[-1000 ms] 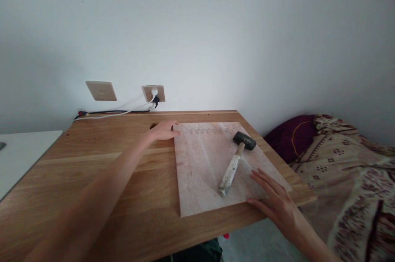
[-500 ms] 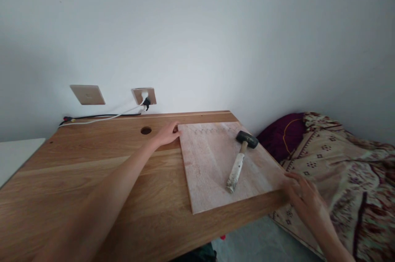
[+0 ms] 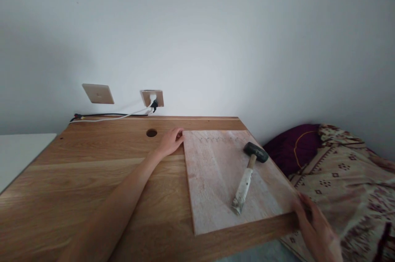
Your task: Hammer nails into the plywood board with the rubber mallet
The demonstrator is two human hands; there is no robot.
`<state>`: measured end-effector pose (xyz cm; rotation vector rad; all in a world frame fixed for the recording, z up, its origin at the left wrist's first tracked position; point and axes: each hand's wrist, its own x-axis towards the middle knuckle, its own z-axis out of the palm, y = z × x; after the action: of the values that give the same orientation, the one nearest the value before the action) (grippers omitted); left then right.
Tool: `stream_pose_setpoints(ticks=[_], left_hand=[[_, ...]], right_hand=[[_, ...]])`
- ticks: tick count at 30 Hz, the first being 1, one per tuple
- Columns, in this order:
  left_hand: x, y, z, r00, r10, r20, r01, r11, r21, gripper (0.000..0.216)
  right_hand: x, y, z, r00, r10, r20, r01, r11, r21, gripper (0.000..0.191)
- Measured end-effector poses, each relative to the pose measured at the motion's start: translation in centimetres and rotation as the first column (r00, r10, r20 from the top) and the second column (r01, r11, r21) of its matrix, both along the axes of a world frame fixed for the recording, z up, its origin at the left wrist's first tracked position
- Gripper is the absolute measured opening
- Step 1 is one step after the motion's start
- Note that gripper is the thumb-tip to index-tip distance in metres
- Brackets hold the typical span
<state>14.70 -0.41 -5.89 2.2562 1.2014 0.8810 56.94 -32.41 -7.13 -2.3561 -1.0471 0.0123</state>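
A flat wooden board (image 3: 212, 188) with a pale, whitish face lies on the wooden desk (image 3: 148, 229), near its right end. My left hand (image 3: 171, 141) is closed at the board's far left corner, fingers curled against the edge. At the near right corner, my right hand (image 3: 316, 225) grips the board's edge, thumb and fingers on either side of the corner. A rubber mallet (image 3: 245, 184) rests on the board, its black head toward the far right and its white-smeared handle toward me. Neither hand touches it. A wavy dark line runs along the board's far edge.
Behind the desk, a wall socket (image 3: 159, 97) holds plugs, with cables (image 3: 117, 119) running left along the wall. A round hole (image 3: 151, 132) pierces the desk. A white surface (image 3: 24, 151) is at far left. Patterned bedding (image 3: 345, 175) and a purple pillow (image 3: 293, 144) lie right.
The view has shifted, so the desk, board and mallet appear lower and slightly further right. Both hands stay at the same two corners; the mallet keeps its place on the board.
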Motion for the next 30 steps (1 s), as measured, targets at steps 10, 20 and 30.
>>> stream_pose_setpoints(ticks=[10, 20, 30], left_hand=[[-0.9, 0.1, 0.0, 0.998, 0.060, -0.016, -0.059, 0.998, 0.005, 0.028], [-4.7, 2.3, 1.3, 0.998, 0.015, -0.063, -0.020, 0.996, -0.086, 0.036], [-13.9, 1.3, 3.0, 0.978, 0.135, -0.159, -0.149, 0.986, -0.080, 0.043]], right_hand=[[0.0, 0.0, 1.0, 1.000, 0.019, 0.020, -0.017, 0.997, -0.079, 0.071], [-4.2, -1.7, 1.4, 0.984, 0.175, -0.020, -0.175, 0.984, -0.016, 0.059], [-11.7, -1.7, 2.8, 0.930, 0.361, -0.065, -0.360, 0.932, 0.034, 0.049]])
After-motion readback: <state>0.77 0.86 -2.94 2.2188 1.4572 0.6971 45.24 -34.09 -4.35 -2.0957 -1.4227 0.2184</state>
